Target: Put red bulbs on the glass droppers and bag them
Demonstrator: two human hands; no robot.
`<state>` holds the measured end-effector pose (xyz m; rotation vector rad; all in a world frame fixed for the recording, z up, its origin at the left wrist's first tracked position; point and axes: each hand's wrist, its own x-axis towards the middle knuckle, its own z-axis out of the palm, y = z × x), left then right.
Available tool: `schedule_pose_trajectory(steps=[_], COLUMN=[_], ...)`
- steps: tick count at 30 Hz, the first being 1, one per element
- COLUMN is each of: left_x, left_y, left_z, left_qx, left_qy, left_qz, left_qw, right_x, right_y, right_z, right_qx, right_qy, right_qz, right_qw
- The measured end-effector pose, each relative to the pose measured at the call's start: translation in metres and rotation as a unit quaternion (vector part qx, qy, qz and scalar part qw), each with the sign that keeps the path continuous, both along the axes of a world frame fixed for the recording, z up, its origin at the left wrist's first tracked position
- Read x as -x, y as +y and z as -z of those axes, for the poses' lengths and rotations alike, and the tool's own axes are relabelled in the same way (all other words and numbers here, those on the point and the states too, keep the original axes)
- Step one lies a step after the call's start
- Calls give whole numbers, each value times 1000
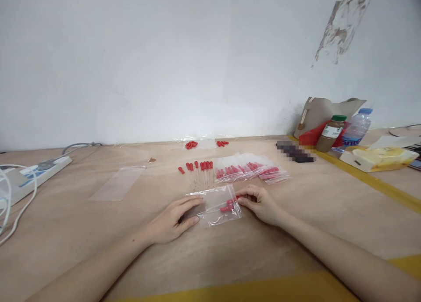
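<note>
A small clear plastic bag (215, 205) with a few red-capped droppers inside lies on the wooden table (98, 245). My left hand (173, 221) rests on the bag's left end, thumb and fingers closed on its edge. My right hand (259, 203) pinches the bag's right end with curled fingers. Just beyond the bag a row of loose red-capped droppers (197, 168) lies side by side. To their right is a fanned stack of filled bags (253, 170).
An empty clear bag (118, 183) lies to the left. A white power strip (33, 175) with cables sits at the far left edge. More red caps (204, 144) lie near the wall. A beige bag (324, 113), jar (330, 133), water bottle (357, 126) and tissue pack (381, 157) stand at right.
</note>
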<state>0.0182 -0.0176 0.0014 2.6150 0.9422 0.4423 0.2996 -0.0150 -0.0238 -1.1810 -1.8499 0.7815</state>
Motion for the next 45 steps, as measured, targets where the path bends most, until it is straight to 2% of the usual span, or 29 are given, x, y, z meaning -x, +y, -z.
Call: schedule_pose_trajectory(steps=[3, 5, 8, 11, 14, 18, 22, 27, 32, 36, 39, 41, 43, 45], left_x=[0, 0, 2, 3, 3, 3, 3, 2, 1, 1, 1, 1, 2, 2], left_y=[1, 2, 3, 3, 2, 2, 1, 1, 1, 1, 2, 3, 3, 3], left_z=[1, 1, 1, 1, 2, 2, 0, 0, 0, 0, 1, 2, 3, 3], left_qx=[-3, -2, 4, 7, 3, 10, 24, 18, 12, 17, 17, 17, 15, 12], left_qy=[0, 6, 19, 29, 32, 24, 16, 10, -1, -9, -14, -16, -16, -14], left_qz=[3, 7, 8, 15, 32, 37, 36, 35, 37, 31, 30, 28, 26, 23], left_qw=[1000, 1000, 1000, 999, 999, 999, 999, 999, 999, 999, 999, 999, 999, 1000], right_x=[2, -1, -9, -10, 5, 43, 76, 90, 92, 79, 48, 20, -7, -28], right_y=[-5, -5, 4, 21, 45, 84, 119, 141, 150, 144, 122, 98, 72, 49], right_z=[-5, -7, -13, -27, -43, -53, -48, -43, -40, -48, -56, -56, -47, -34], right_qx=[41, 69, 64, -18, -75, -16, 30, 88, 105, 78, 31, -1, -29, -9], right_qy=[20, 27, 9, -61, -149, -266, -294, -286, -220, -121, -19, 51, 228, 302], right_qz=[-77, -94, -45, 35, 70, 82, 135, 163, 166, 176, 209, 231, 234, 224], right_qw=[996, 993, 997, 997, 984, 960, 946, 940, 956, 974, 977, 972, 945, 926])
